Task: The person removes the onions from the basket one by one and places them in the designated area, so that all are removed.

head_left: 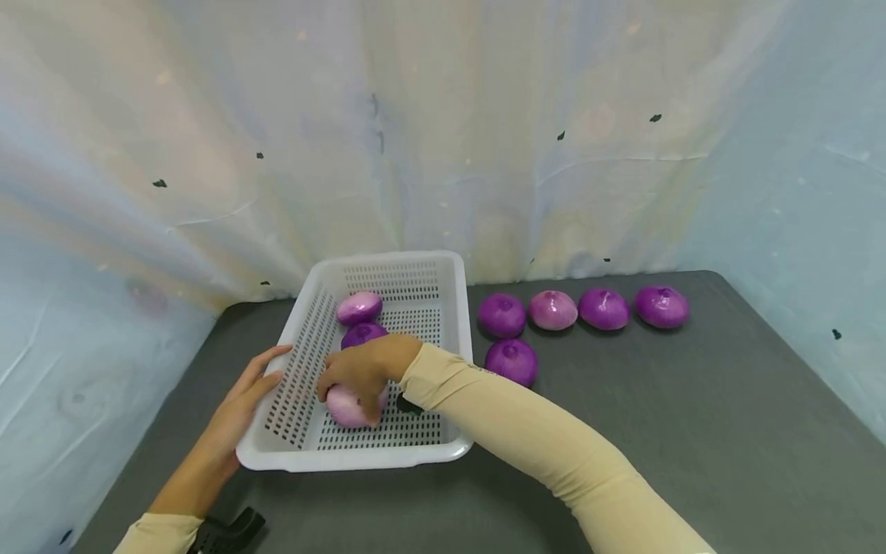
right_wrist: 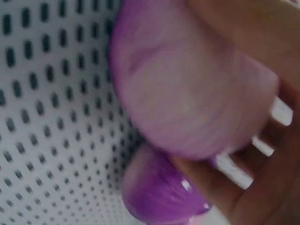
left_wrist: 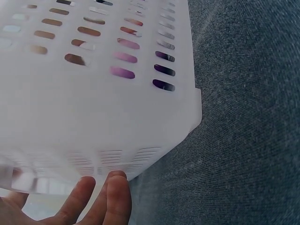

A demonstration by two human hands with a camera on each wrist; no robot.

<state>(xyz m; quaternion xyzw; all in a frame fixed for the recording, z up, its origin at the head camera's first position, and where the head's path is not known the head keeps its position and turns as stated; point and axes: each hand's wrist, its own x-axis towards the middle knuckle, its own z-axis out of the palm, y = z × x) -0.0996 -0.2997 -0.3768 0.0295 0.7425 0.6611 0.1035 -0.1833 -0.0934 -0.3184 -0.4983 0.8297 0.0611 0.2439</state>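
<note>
A white perforated plastic basket point(head_left: 374, 458) sits on the dark grey table, tilted slightly askew. Against its left wall rests my left hand point(head_left: 238, 408), fingers extended along the side; the left wrist view shows the fingertips point(left_wrist: 119, 197) at the slotted wall. Inside the basket my right hand point(head_left: 363, 369) grips a pale pink-purple onion point(right_wrist: 192, 89), fingers and thumb curled round it, low over the basket floor. Just behind that onion lies a darker purple onion point(head_left: 363, 333), partly covered by the hand. Farther back in the basket is a pinkish-purple onion point(head_left: 360, 308).
Right of the basket, several purple onions stand in a row, from the nearest onion point(head_left: 501, 315) to the farthest onion point(head_left: 662, 307). Another onion point(head_left: 511, 362) sits in front of that row. A pale plastic sheet point(head_left: 443, 138) hangs behind the table point(head_left: 692, 431).
</note>
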